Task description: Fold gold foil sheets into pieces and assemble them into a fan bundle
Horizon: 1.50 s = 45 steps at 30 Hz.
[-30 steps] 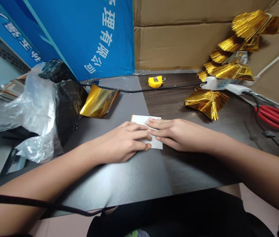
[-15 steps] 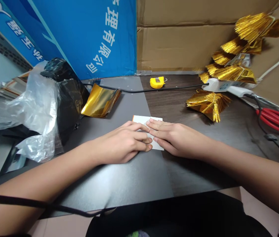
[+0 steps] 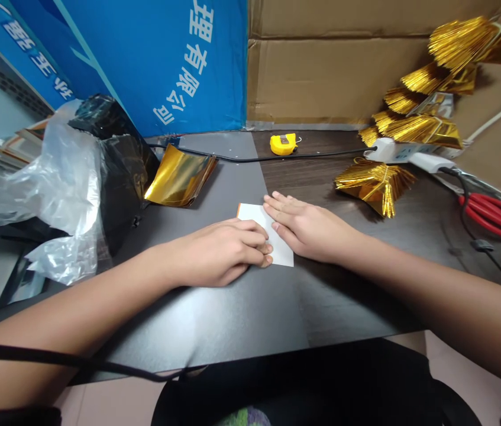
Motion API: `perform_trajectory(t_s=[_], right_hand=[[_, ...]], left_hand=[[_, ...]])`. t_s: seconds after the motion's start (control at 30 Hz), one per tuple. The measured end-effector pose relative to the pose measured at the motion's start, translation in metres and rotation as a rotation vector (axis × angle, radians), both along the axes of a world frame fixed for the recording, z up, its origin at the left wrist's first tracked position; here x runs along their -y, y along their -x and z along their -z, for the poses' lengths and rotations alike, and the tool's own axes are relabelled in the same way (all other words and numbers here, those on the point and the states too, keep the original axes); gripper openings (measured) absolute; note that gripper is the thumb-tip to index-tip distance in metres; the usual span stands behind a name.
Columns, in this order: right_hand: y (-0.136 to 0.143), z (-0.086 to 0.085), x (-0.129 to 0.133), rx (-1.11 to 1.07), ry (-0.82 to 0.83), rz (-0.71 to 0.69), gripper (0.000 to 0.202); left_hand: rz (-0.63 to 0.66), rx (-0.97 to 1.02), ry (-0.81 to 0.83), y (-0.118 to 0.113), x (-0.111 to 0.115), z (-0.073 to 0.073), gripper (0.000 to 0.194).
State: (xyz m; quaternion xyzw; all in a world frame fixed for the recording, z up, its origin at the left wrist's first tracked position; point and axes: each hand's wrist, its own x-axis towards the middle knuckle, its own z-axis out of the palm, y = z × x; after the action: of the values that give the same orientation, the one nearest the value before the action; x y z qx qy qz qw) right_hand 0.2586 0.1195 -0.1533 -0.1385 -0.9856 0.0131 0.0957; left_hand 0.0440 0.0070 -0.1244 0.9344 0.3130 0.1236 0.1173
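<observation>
A small sheet of white paper [image 3: 280, 251] lies flat on the table, with a thin orange edge at its far left corner. My left hand [image 3: 228, 251] rests over the paper's left part, its fingers bent and pressing on the surface, not wrapped round anything. Along the far right edge of the paper lies my right hand [image 3: 299, 222], fingers stretched out flat and tips on the far edge. Part of the sheet is hidden beneath both hands.
A stack of gold foil sheets [image 3: 179, 176] lies behind my left hand. Folded gold foil bundles [image 3: 374, 184] are at the right, near a white power strip [image 3: 403, 152] and red-handled scissors [image 3: 494, 216]. A yellow tape measure [image 3: 283, 144] sits at the back; a black plastic bag [image 3: 121, 183] stands left.
My right hand has slid away from me along the paper's right edge, uncovering more of the sheet. My left hand stays nearly in place. The view has shifted slightly.
</observation>
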Motion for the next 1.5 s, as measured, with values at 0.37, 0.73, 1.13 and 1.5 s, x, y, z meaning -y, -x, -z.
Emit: perform_trajectory(t_s=[0.37,0.73,1.13,1.5], right_hand=[[-0.001,-0.005,-0.011,-0.060,0.130,-0.153,0.049],[-0.007,-0.001,-0.023,0.068,0.159,-0.055,0.055],[-0.032,-0.021,0.016,0.132,0.228,-0.404,0.132],[-0.041,-0.027,0.093,-0.226,0.087,-0.727,0.034]], left_hand=[[0.007,0.006,-0.049,0.001,0.000,0.003,0.029],[0.006,0.038,-0.076,0.004,-0.002,0.003,0.026],[-0.223,0.170,-0.295,0.009,-0.008,0.015,0.024],[-0.560,0.381,-0.342,0.012,-0.015,0.019,0.024]])
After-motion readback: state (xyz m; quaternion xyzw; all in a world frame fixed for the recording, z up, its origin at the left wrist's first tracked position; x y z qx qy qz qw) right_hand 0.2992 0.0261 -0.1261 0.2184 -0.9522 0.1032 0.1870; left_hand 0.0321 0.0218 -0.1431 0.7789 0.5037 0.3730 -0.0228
